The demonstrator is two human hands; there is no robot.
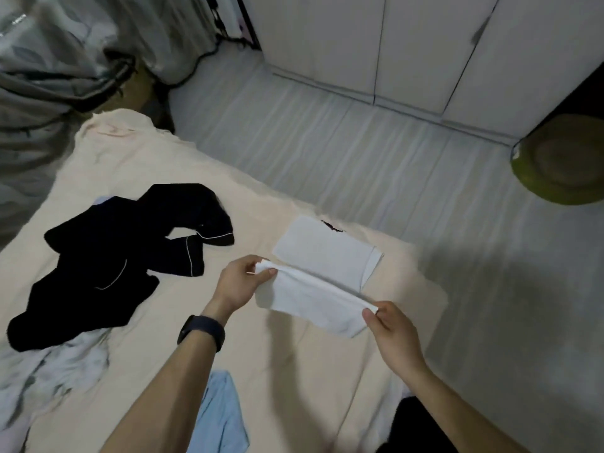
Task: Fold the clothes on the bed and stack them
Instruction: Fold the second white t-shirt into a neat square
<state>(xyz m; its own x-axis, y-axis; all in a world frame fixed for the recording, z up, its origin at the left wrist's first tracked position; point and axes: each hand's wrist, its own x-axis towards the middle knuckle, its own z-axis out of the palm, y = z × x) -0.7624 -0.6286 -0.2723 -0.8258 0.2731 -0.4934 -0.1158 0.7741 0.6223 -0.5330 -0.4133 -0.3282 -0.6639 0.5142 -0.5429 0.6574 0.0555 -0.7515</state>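
I hold a small white garment (313, 302) stretched above the cream bed sheet (157, 165). My left hand (240, 286) pinches its left top corner and my right hand (392, 335) pinches its right corner. Just beyond it a folded white garment (323, 250) lies flat on the bed near the right edge. A black garment with white piping (124, 253) sprawls unfolded to the left. A pale patterned garment (49, 377) lies at the lower left, and a light blue one (219, 416) sits by my left forearm.
The bed's right edge drops to a grey floor (359, 152). White wardrobe doors (425, 50) stand at the back, a curtain (65, 60) hangs at the far left, and a green round object (562, 165) sits on the floor at the right.
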